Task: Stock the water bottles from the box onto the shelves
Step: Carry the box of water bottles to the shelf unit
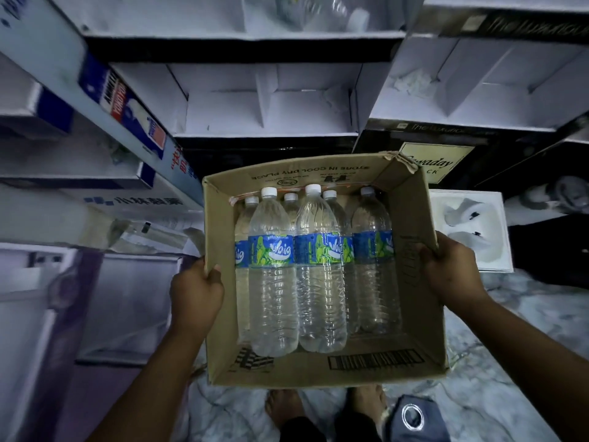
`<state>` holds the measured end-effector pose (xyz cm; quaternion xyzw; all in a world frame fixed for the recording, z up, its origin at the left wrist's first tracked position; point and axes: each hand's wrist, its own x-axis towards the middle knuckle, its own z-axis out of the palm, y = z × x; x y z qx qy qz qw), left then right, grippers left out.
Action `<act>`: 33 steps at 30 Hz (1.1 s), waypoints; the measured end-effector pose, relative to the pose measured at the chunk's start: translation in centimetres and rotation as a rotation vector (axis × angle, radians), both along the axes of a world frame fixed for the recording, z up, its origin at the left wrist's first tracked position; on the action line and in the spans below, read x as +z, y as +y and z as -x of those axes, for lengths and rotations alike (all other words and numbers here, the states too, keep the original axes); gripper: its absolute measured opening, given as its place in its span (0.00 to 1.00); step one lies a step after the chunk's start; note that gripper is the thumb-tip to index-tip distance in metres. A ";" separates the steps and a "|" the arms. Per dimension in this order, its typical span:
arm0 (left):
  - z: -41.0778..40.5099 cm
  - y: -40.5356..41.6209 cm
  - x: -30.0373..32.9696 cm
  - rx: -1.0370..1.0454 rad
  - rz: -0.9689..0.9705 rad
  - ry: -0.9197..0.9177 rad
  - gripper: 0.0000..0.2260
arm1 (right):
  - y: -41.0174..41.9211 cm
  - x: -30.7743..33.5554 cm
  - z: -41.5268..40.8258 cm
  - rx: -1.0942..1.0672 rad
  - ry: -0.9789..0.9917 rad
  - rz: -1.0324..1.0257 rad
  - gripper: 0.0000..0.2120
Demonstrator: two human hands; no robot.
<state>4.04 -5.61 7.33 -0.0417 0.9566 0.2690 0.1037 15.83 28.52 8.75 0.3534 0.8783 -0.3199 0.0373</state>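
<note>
**Box of water bottles held before the shelves**

An open cardboard box (322, 368) is held in the air by both hands, above a pale marbled floor (497, 362). The left hand (196, 293) is clamped on the box's left wall, thumb hooked over the rim and fingers curled against the outside. The right hand (451, 271) is closed on the right wall in the same way, fingers wrapped over the edge.

Six clear water bottles (274, 282) with white caps and blue-and-green labels are seen lying inside the box, caps pointed away from the person. Two lie on top; the others are partly covered beneath and beside them. All are packed touching, towards the left and middle of the box.

White cardboard shelves (267, 106), divided into compartments, are stacked directly ahead of the box. One clear bottle (322, 11) is just made out in the top compartment, blurred.

Printed cartons (127, 110) are piled to the left. A dark carton with a cream label (433, 162) sits to the right, behind the box. Bare feet (283, 406) are visible below the box, on the floor.
</note>
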 end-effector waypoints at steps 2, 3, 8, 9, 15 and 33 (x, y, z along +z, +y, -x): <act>-0.2 -0.5 3.1 -0.017 0.008 0.002 0.07 | -0.4 3.2 -0.5 0.000 0.000 -0.007 0.11; -0.4 -0.7 4.7 -0.023 0.006 0.011 0.07 | -0.5 4.8 -0.7 -0.006 -0.002 -0.007 0.11; -1.0 -1.5 11.9 0.003 0.003 -0.001 0.08 | -1.2 12.6 -1.8 -0.029 -0.012 -0.010 0.10; -1.1 -1.7 13.1 0.005 -0.013 -0.006 0.08 | -1.3 14.1 -2.0 -0.030 -0.003 -0.017 0.10; -2.8 -2.0 21.8 0.017 -0.042 -0.025 0.09 | -2.5 22.2 -3.9 -0.062 0.022 -0.028 0.09; -11.4 -2.5 36.4 0.061 0.013 -0.029 0.08 | -2.6 34.9 -10.1 -0.031 -0.002 -0.015 0.11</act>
